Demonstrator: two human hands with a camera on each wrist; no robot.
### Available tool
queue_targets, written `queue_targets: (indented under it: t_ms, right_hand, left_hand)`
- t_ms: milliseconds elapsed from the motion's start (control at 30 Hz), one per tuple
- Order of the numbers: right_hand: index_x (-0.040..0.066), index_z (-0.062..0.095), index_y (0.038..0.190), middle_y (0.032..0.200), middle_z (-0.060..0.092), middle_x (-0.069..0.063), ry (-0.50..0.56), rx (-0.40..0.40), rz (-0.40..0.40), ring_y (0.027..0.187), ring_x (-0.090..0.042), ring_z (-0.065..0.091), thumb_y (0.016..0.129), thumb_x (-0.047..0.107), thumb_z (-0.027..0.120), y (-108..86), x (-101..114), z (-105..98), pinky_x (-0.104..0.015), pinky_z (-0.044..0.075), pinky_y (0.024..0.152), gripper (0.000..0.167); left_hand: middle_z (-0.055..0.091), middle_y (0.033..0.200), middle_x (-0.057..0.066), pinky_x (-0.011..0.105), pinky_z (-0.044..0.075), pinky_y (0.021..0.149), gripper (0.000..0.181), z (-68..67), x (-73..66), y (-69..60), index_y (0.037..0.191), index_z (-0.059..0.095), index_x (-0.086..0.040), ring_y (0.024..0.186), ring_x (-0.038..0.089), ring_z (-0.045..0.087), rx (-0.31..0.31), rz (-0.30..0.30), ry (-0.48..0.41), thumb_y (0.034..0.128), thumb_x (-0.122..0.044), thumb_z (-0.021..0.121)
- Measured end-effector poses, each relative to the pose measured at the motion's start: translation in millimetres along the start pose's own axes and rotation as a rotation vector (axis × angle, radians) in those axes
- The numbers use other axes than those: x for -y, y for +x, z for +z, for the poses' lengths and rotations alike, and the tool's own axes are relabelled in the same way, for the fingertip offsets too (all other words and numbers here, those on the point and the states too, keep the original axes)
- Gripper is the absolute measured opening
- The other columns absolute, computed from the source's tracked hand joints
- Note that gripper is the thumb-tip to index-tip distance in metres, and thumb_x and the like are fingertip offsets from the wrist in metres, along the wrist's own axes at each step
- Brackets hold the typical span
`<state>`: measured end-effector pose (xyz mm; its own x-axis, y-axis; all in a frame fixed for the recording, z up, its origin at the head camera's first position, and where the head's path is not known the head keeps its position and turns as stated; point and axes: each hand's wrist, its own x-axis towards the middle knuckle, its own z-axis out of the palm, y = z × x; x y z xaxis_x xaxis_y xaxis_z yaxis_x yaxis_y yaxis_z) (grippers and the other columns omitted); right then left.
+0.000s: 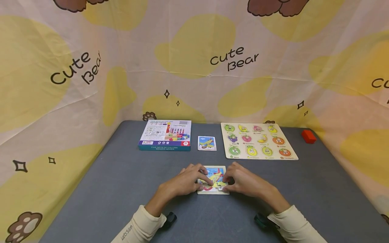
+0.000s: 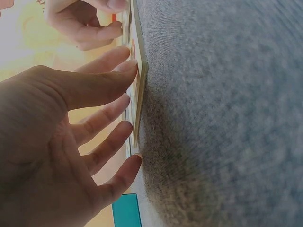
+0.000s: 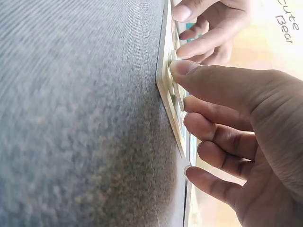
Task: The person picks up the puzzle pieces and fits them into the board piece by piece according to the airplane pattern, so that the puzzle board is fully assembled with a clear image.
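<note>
A small wooden jigsaw puzzle [image 1: 215,172] with an airplane picture lies flat on the table between both hands. My left hand [image 1: 188,179] rests on its left side, thumb at the near edge and fingertips on the picture. In the left wrist view those fingers [image 2: 106,116] look spread and fairly straight. My right hand [image 1: 244,180] pinches a puzzle piece [image 3: 178,90] between thumb and fingers at the puzzle's near right corner. In the right wrist view that piece sits slightly raised and tilted above the tray [image 3: 165,85]. Fingers hide parts of the picture.
Behind the puzzle lies a card [image 1: 207,143] with a similar airplane. A boxed bead set [image 1: 165,135] stands at the back left. At the back right are a fruit board [image 1: 258,140] and a red block [image 1: 308,136]. A printed cloth [image 1: 194,60] hangs around the grey table [image 1: 121,189].
</note>
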<state>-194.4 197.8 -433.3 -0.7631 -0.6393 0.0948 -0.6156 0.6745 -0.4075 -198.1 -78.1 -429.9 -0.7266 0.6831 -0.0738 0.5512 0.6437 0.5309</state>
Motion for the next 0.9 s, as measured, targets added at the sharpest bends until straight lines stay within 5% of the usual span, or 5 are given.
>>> queue_targets:
  t_ms: [900]
  right_hand:
    - [0.022,0.084,0.108,0.089,0.061,0.013,0.045,0.038,-0.021,0.092,-0.008,0.047,0.092,0.026,0.085,3.2,2.2,4.3,-0.030,0.043,0.081,0.017]
  left_hand:
    - [0.060,0.139,0.000,0.052,0.039,0.103,0.027,0.9,0.3,1.5,0.124,0.081,-0.032,0.128,0.023,0.049,0.000,-0.011,0.010,0.1005,-0.019,0.075]
